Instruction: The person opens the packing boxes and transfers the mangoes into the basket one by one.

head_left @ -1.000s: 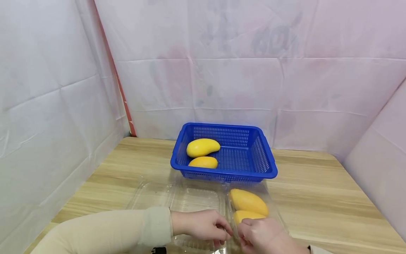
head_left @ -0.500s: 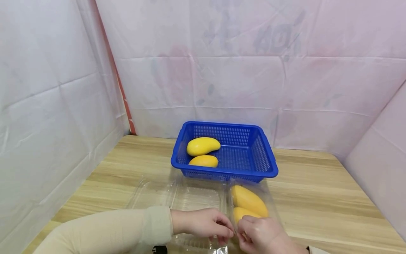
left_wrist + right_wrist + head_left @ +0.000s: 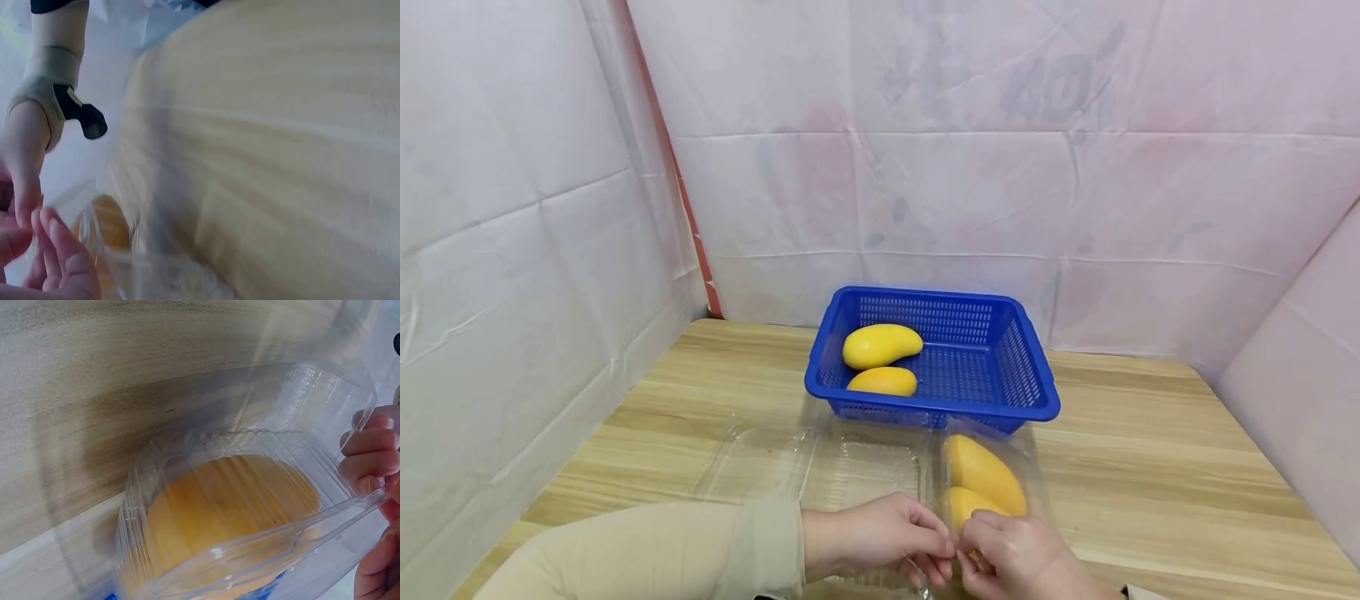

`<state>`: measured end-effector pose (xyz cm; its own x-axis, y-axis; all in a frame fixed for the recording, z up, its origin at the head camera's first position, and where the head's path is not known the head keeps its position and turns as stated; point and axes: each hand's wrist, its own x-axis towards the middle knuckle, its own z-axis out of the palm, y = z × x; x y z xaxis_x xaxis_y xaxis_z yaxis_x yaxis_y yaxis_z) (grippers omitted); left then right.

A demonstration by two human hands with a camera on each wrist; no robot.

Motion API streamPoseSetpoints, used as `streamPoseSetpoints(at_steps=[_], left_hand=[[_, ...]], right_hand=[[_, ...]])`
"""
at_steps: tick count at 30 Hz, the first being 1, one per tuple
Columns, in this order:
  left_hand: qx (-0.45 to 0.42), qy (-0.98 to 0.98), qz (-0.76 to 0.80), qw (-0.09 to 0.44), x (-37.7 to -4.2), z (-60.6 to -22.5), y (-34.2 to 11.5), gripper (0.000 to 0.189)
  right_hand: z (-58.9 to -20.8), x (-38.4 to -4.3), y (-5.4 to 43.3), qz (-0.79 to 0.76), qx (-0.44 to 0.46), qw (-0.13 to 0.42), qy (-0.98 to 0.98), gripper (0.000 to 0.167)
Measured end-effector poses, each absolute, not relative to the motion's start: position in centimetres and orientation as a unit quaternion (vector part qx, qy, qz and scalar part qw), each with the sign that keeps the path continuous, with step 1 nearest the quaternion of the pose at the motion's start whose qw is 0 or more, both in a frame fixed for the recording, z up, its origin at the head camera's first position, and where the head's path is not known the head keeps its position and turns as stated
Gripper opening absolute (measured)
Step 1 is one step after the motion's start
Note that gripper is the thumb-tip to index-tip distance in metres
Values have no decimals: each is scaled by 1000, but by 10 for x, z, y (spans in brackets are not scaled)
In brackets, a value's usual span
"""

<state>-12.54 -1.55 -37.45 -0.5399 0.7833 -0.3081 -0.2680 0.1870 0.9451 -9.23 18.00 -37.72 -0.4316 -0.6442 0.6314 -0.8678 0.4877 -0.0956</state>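
Observation:
A folded-over clear plastic clamshell box (image 3: 312, 447) stands tilted, with two yellow-orange mangoes (image 3: 983, 475) inside. My right hand (image 3: 1022, 554) grips its near edge with curled fingers and thumb. Beside it, my left hand (image 3: 883, 533) pinches the same edge, its fingertips right against those of the right hand. The meeting fingertips partly cover the rim. Under my left forearm and hand, a second clear clamshell box (image 3: 872, 471) lies spread out, its other half (image 3: 763, 458) to the left.
A blue basket (image 3: 1045, 404) stands behind the boxes at the back of the wooden table (image 3: 1150, 467). Two yellow mangoes (image 3: 882, 346) lie in its left side. White cloth walls (image 3: 925, 192) rise behind and at both sides.
The box with the mangoes has tipped more onto its left edge and shifted slightly left. My hands stay at its near edge, the left fingertips now closer to the right ones.

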Motion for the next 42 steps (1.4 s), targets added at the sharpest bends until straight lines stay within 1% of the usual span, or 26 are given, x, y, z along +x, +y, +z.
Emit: streamPoseSetpoints(at_steps=[3,4,5,7,10,20,27,42], left_hand=[[178,639,626,410,-120,-376,-14,27],[171,639,633,403,-118,-377,-14,26],[164,638,638,398,-117,-378,-14,25],[157,640,644,389,-114,-379,-14,24],[150,640,648,384,-112,-380,-14,24],[133,640,652,384,-108,-379,-14,25],[123,646,652,378,-107,-378,-13,20],[127,642,654,380,-107,-378,-12,15]], right_hand=[[-378,-91,180,215,461,263,-820,18],[-378,-92,180,212,465,273,-815,17],[-379,-92,179,207,469,284,-810,20],[-380,-93,178,199,473,304,-803,30],[-382,-94,178,193,483,323,-791,32],[-383,-93,177,207,490,306,-790,31],[-382,-91,177,226,481,289,-796,31],[-383,-89,179,251,475,288,-793,29]])
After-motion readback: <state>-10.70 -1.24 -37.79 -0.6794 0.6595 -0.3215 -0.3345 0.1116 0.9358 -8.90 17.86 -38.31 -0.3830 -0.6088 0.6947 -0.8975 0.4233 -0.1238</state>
